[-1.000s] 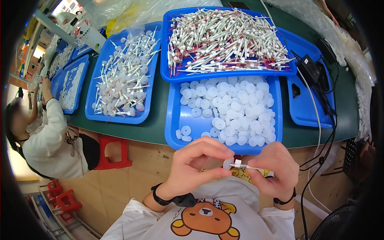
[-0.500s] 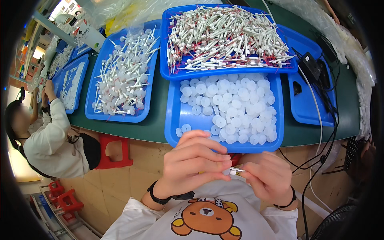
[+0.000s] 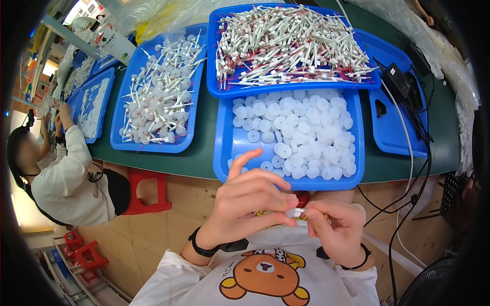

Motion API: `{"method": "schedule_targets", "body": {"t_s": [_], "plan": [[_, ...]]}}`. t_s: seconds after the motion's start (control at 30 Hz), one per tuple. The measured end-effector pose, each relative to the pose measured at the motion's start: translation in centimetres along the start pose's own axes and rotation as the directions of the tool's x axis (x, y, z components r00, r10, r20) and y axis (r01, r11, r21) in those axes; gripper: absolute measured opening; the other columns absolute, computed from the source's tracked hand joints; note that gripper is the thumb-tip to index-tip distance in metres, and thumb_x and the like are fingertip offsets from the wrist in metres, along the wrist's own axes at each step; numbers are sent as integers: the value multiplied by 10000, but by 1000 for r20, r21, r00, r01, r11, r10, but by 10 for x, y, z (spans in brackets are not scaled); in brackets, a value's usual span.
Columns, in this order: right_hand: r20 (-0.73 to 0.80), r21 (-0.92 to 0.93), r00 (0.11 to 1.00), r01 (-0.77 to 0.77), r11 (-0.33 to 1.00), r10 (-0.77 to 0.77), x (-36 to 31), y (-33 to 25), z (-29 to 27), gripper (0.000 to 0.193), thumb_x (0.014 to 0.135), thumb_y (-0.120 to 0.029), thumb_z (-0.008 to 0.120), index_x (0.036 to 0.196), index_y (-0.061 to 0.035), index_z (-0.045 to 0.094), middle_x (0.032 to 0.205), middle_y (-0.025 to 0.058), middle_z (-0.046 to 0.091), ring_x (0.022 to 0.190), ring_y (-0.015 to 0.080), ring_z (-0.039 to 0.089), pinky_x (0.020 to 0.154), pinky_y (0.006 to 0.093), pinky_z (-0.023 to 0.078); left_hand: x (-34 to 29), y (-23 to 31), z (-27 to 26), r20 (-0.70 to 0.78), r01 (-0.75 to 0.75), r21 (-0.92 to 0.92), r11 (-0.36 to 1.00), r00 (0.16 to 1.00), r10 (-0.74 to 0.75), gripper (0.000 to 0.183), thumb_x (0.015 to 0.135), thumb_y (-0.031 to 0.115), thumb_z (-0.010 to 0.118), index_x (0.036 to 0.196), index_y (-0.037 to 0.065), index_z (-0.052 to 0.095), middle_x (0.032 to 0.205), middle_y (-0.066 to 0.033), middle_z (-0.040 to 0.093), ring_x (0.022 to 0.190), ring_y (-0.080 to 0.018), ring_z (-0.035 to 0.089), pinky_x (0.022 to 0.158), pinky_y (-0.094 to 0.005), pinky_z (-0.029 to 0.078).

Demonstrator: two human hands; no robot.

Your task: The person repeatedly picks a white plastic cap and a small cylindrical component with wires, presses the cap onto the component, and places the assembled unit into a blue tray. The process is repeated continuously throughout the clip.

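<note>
In front of my chest, both hands meet around one small piece. My left hand (image 3: pixel 250 199) pinches a translucent disc (image 3: pixel 290 212) between thumb and fingers, its index finger raised. My right hand (image 3: pixel 337 222) grips a thin white stick (image 3: pixel 300 210) by its end. The stick's other end meets the disc; how far it goes in is hidden by my fingers. Just beyond my hands lies a blue tray (image 3: pixel 232 145) of loose translucent discs (image 3: pixel 319 132). Stacked over its far part, another blue tray (image 3: pixel 301 92) is heaped with white sticks with red wires (image 3: pixel 291 46).
To the left, a blue tray (image 3: pixel 153 147) holds sticks joined to discs. An empty-looking blue tray (image 3: pixel 395 137) at right carries a black power adapter (image 3: pixel 396 81) and cables. A co-worker (image 3: pixel 64 168) sits at the far left beside a red stool (image 3: pixel 148 191).
My hands have drawn slightly closer together, and my right hand has shifted a little left and down. My left index finger has lifted. The view has tilted slightly.
</note>
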State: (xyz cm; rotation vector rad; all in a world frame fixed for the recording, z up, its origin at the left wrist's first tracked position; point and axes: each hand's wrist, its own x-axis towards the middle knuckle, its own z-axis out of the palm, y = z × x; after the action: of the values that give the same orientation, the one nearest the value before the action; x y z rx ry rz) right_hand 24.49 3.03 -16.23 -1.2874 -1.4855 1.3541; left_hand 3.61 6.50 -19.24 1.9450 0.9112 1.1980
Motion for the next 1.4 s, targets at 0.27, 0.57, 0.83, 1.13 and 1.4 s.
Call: {"method": "schedule_targets", "body": {"t_s": [0.27,0.57,0.83,1.13,1.4], "plan": [[-312,-401,910,134,906,-273,12,-25,-6,174,787,29,729,954,3,686,736,87,624,668,196,599,609,294,455,-9,-1,-45,-410,221,89,971,897,-167,303,721,-43,823,995,8,705,996,-86,704,910,-186,659,874,-331,515],[-144,-500,960,140,855,-242,-3,-15,-15,98,809,8,711,899,1,673,789,111,657,735,271,607,672,346,458,-1,-14,-111,-471,399,795,458,881,51,330,826,72,759,1150,91,697,1314,-87,589,1310,-327,463,1097,-473,352],[-407,-469,903,-80,880,-135,-28,9,-30,36,846,11,669,871,27,648,746,117,619,705,260,583,648,337,435,-12,-3,-25,-45,133,595,792,990,-132,227,797,115,775,1013,109,708,1051,-26,664,1057,-240,604,1045,-463,366],[-503,-470,853,-133,873,-141,-67,31,-45,38,860,3,668,878,28,646,737,117,613,701,240,587,655,334,440,-1,-22,25,-191,187,762,620,980,-60,192,862,153,661,1033,81,709,996,-59,632,932,-232,588,971,-426,372],[-486,-440,862,-99,893,-144,-81,35,-44,46,866,-9,669,881,28,645,766,120,631,733,263,605,669,340,459,0,-24,28,-255,244,721,648,964,-80,188,836,214,705,995,120,737,956,-32,617,907,-231,576,979,-393,371]]}}
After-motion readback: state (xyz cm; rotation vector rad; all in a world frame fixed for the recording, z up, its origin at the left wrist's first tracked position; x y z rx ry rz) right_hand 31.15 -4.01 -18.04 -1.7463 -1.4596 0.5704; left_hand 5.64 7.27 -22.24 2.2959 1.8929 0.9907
